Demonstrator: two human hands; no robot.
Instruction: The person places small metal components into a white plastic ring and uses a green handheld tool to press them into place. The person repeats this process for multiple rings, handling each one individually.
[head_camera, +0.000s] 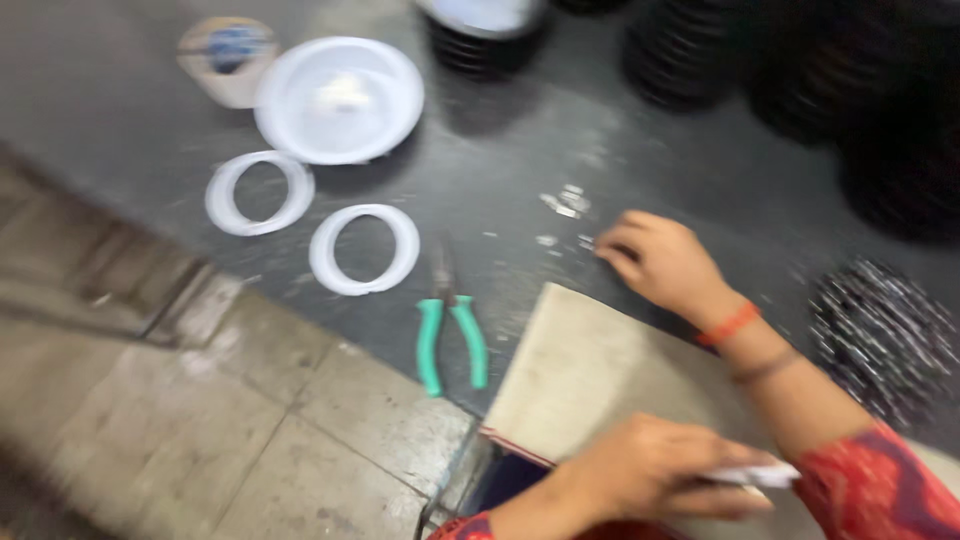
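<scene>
Hands: we count two, both bare, at the lower right of the head view.
Right hand (660, 262): fingers curled loosely together, tips down on the dark desk (480, 180) just beside some small pale scraps (565, 203); we cannot tell whether it pinches one. An orange band (730, 325) circles the wrist, and a red patterned sleeve (880, 485) covers the upper forearm.
Left hand (645, 470): closed on a small white piece (760, 473) that juts out past the fingers, resting over the beige board (590, 370).
Beige board: flat sheet at the near edge of the desk, partly under both forearms.
Pliers (450, 335): green handles, dark jaws pointing away from us, lying on the desk just left of the board, untouched.
White rings: two flat rings (258, 193) (364, 249), side by side, left of the pliers.
White bowl (339, 98): round, beyond the rings, with a pale lump inside.
Tape roll (228, 55): beside the bowl, far left, blurred.
Black stacks (690, 55): ribbed dark piles along the far edge.
Dark speckled heap (880, 335): on the right, too blurred for us to identify.
Floor (180, 420): grey slabs, lower left.
</scene>
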